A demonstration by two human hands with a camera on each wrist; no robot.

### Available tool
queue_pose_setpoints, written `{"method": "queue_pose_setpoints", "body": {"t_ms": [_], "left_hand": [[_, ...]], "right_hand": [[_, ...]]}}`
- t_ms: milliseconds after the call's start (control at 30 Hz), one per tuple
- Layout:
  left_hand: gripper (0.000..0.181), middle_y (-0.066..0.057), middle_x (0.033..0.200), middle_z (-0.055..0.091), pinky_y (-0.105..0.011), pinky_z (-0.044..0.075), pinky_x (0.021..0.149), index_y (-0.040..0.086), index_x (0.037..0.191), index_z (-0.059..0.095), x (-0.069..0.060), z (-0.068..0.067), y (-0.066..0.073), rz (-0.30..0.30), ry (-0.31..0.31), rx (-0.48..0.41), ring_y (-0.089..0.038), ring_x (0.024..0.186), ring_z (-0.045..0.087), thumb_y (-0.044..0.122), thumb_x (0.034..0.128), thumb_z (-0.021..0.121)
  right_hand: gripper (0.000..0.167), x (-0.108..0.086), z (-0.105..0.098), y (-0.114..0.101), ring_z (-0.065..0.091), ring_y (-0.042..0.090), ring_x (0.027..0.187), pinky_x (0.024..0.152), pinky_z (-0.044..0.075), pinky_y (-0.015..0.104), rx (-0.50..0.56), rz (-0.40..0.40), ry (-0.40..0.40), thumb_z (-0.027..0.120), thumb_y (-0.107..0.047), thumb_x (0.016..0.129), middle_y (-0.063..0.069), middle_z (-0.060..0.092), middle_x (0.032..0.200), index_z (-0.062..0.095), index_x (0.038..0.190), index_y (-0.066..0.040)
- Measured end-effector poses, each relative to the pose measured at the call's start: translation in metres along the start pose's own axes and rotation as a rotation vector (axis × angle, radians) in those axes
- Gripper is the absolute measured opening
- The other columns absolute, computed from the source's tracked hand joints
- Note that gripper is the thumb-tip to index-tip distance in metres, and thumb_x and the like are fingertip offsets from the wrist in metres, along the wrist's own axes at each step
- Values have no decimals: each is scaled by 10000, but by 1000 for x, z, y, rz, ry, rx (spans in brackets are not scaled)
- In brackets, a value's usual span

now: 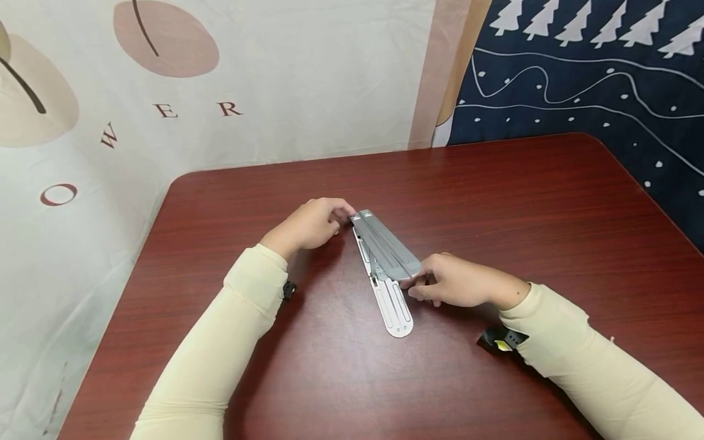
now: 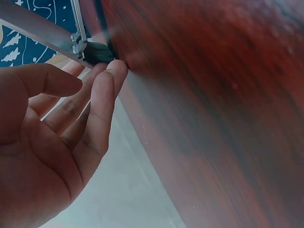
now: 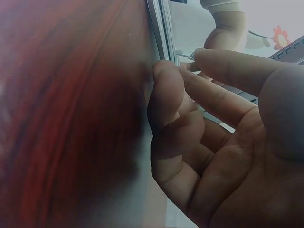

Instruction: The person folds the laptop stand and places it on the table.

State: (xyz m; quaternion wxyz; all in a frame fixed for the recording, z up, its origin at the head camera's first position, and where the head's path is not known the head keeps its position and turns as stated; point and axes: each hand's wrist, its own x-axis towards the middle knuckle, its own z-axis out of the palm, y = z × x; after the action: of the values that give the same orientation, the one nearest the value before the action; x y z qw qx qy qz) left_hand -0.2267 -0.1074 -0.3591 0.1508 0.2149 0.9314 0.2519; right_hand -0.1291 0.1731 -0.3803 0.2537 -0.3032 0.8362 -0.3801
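Note:
A folding metal stand lies near the middle of the table, its grey upper plate (image 1: 387, 244) raised at an angle over the silver base (image 1: 395, 308). At the stand's far end, my left hand (image 1: 310, 225) touches the corner with its fingertips; in the left wrist view the fingers (image 2: 102, 95) are loosely bent beside the dark end piece (image 2: 97, 53). My right hand (image 1: 459, 281) is at the near right side, its fingertips by the plate's near end and the base's edge. The right wrist view has bent fingers (image 3: 168, 90) at the metal edge (image 3: 161, 28), thumb extended.
The red-brown table (image 1: 330, 379) has rounded far corners. Behind it hang a pale printed cloth (image 1: 308, 79) and a dark blue cloth with white trees (image 1: 550, 91). A black device is strapped under each sleeve cuff.

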Motion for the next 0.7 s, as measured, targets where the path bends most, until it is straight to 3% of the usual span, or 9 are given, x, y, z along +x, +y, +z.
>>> {"method": "queue_pose_setpoints", "body": {"t_ms": [700], "left_hand": [[413, -7, 1170, 711, -366, 477, 960, 189, 1234, 661, 7, 8, 10, 29, -34, 22, -175, 1044, 641, -20, 924, 485]], "right_hand": [[97, -1, 6, -3, 577, 107, 500, 484, 463, 226, 22, -19, -41, 656, -100, 937, -8, 653, 665, 732, 998, -90]]}}
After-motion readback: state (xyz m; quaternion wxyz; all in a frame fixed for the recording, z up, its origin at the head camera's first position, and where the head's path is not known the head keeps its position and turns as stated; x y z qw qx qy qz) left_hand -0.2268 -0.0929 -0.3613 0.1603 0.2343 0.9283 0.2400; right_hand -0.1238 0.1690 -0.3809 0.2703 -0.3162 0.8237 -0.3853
